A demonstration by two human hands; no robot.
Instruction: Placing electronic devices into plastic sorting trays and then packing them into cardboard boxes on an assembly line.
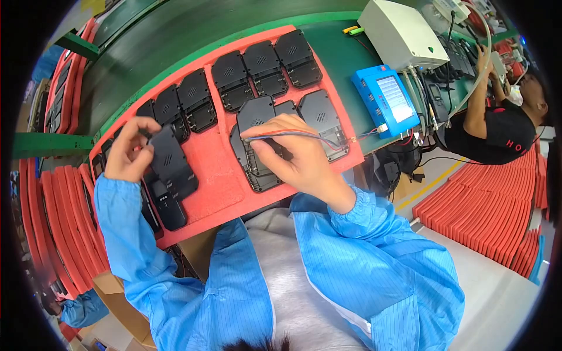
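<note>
My left hand is at the left of the red foam tray, fingers curled and thumb bent against the upper left edge of a black plastic device with a slotted speaker grille. That device overlaps another black one beneath it. My right hand pinches a probe with red and blue wires. Its tip points left over a black device with its lower section exposed; the fingers partly hide the devices below. The wires run right to a blue handheld tester with a lit screen.
More black devices lie in rows in the tray, on a green bench. A white box with cables stands behind the tester. Stacked red foam trays are at the right. A co-worker is at the far right.
</note>
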